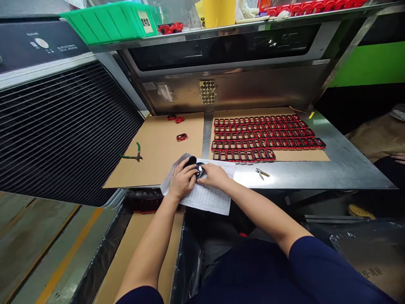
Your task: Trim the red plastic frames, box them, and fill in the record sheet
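Observation:
My left hand and my right hand come together at the table's front edge. Between their curled fingers is a small dark object with a shiny face; its exact kind does not show. A black rounded piece sticks up beside the left fingers, and whether it is part of the same object I cannot tell. Under both hands lies a printed paper sheet with a grid, hanging partly over the edge. By the left fingers is a crumpled translucent wrap.
Rows of red-and-black frames cover the right cardboard. Green-handled cutters and a red-and-black part lie on the left cardboard. Nail clippers rest on the metal. A green bin stands on the shelf above.

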### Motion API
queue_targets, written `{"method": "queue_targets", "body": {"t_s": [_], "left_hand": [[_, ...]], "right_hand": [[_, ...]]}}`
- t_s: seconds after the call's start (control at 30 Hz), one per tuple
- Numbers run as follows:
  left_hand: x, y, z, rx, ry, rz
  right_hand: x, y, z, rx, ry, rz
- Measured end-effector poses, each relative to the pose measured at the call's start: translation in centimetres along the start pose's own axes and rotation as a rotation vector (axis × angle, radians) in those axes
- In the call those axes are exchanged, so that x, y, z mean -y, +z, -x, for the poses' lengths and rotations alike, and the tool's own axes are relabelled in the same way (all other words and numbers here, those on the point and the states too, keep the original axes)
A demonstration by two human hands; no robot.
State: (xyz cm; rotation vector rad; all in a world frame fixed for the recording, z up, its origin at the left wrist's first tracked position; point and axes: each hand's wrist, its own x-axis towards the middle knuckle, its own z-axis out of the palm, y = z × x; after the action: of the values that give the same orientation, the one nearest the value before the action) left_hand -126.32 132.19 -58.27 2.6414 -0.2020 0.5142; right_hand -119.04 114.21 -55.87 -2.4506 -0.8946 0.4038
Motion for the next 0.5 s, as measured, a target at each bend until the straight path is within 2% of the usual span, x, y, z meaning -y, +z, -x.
{"method": "queue_targets", "body": {"t_s": [0.07,0.2,0.3,0.37,0.5], "left_hand": [[0.2,-0.6,-0.2,0.052,0.084,-0.058],[0.8,-1.9,-1.4,0.176,0.123,-0.151],[0.8,-2.6,-2.2,0.272,0.161,-0.114],[0.7,-2.9,-2.5,0.281,0.175,-0.060],[0.9,-2.6,-2.3,0.187,0.108,0.103]], "right_hand": [[-0.2,0.2,0.3,-0.031,-0.003,0.040],[-0.6,0.6,0.7,-0.102,-0.031,0.098],[-0.9,0.8,0.7,-0.115,-0.093,0.132],[-1.0,0.9,0.4,-0.101,-0.133,0.151],[-1.0,0.7,-0.4,-0.071,-0.168,0.180]]}}
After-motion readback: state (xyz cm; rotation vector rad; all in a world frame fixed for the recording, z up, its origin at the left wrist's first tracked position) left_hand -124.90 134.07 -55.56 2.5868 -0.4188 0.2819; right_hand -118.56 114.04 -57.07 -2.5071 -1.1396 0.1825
